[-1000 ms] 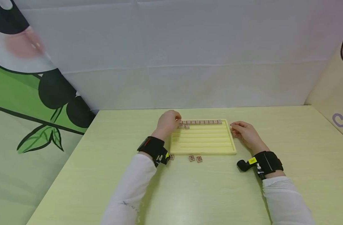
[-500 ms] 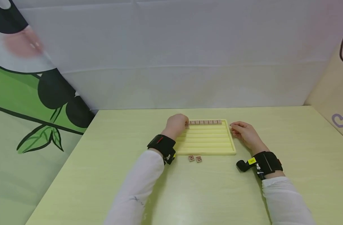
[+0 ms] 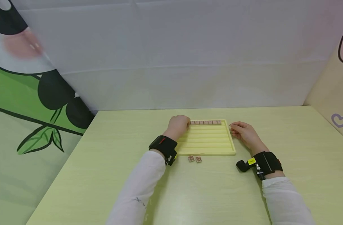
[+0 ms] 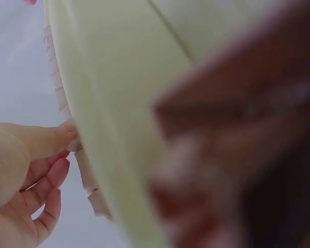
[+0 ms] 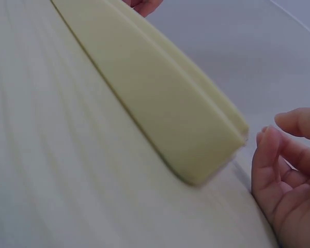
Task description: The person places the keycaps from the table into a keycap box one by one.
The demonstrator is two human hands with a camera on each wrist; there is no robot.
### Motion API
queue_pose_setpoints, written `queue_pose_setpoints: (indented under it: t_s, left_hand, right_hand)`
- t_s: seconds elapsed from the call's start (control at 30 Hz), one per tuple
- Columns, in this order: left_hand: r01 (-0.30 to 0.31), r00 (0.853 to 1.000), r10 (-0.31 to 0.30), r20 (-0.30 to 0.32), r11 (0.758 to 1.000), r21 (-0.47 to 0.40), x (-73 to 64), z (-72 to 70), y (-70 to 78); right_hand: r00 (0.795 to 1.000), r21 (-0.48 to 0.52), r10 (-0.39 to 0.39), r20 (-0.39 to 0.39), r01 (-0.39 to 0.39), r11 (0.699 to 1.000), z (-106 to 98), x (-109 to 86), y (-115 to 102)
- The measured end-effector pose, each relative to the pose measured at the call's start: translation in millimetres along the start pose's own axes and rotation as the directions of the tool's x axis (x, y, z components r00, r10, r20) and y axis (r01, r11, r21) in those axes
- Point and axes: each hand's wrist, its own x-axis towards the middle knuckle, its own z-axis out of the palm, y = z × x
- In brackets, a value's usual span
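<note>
A shallow yellow ridged tray (image 3: 206, 140) lies on the table. Small square pinkish-brown tiles (image 3: 206, 122) stand in its back row. At the left end of that row, my left hand (image 3: 178, 125) reaches over the tray and hides its left side. The left wrist view shows thumb and forefinger of the left hand (image 4: 20, 170) pinching a small tile (image 4: 75, 145), partly covered by them. My right hand (image 3: 245, 134) rests on the table beside the tray's right edge, fingers loosely curled, with nothing held. The right wrist view shows it apart from the tray's corner (image 5: 206, 160).
Two loose tiles (image 3: 191, 158) (image 3: 198, 159) with printed faces lie just before the tray's front edge. A white cloth wall (image 3: 188, 84) rises behind the table (image 3: 216, 190). Blurred reddish-brown blocks (image 4: 222, 103) fill the right of the left wrist view.
My left hand has moved rightward along the back row, now covering its left end and the second-row tiles. The left forearm now hides a third loose tile in front. The right hand stays put.
</note>
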Motion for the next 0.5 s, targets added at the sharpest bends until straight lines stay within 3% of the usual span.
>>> queue_pose_setpoints:
  t_s: [0.5]
  left_hand:
    - [-0.003,1.000,0.003,-0.021,1.000,-0.028,-0.6,4.2,-2.4]
  right_hand:
    - [1.000,-0.008,-0.009,-0.003,0.008,1.000,-1.5,0.5,0.8]
